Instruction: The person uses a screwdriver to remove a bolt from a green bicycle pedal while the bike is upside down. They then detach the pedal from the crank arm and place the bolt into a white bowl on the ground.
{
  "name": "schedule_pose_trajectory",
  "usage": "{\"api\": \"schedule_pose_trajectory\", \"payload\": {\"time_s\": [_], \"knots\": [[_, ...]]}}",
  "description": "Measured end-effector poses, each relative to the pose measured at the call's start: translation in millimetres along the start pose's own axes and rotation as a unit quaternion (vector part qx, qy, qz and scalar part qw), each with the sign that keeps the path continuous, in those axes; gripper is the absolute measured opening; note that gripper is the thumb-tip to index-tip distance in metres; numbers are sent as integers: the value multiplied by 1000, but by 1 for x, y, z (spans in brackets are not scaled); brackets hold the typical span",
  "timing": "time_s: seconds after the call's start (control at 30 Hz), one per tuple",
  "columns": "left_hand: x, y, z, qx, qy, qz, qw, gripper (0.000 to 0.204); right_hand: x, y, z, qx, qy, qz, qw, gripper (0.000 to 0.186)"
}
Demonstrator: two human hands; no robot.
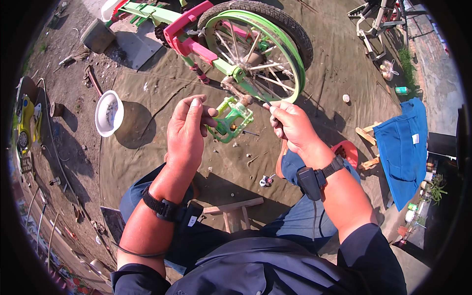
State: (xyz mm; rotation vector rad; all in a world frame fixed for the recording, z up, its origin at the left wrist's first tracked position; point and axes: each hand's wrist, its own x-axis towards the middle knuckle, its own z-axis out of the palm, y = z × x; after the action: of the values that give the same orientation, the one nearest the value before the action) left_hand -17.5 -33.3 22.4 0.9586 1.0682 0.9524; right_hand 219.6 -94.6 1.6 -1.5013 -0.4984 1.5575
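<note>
My left hand (189,125) has curled fingers close to the green pedal (233,120); whether they hold anything small is hidden. My right hand (292,125) pinches a thin dark rod (265,104), right of the pedal. The pedal joins a rusty crank (236,91) on a green and pink bicycle frame (201,51), beside a spoked wheel with a lime-green rim (293,59) and black tyre (305,44).
A tarp (132,172) lies under the bicycle. A white basin (109,114) stands left, a red bowl (349,150) right, near blue cloth (399,152) over wood. A low wooden stand (233,204) is between my legs. Another metal frame (368,37) stands top right.
</note>
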Motion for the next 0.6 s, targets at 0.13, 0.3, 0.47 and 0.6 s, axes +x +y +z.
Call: {"api": "schedule_pose_trajectory", "payload": {"time_s": [0.13, 0.3, 0.47, 0.6], "knots": [[3, 0, -1, 5, 0, -3, 1000, 30, 5, -1, 1, -3, 0, 20, 1000, 21], [7, 0, -3, 18, 1, -2, 1000, 30, 11, -1, 3, 0, -2, 20, 1000, 22], [10, 0, -4, 28, -4, 0, 1000, 29, 12, -1, 2, 12, -1, 28, 1000, 22], [11, -1, -3, 41, -8, 7, 999, 29, 11, -4, 1, 24, 0, 24, 999, 23]]}}
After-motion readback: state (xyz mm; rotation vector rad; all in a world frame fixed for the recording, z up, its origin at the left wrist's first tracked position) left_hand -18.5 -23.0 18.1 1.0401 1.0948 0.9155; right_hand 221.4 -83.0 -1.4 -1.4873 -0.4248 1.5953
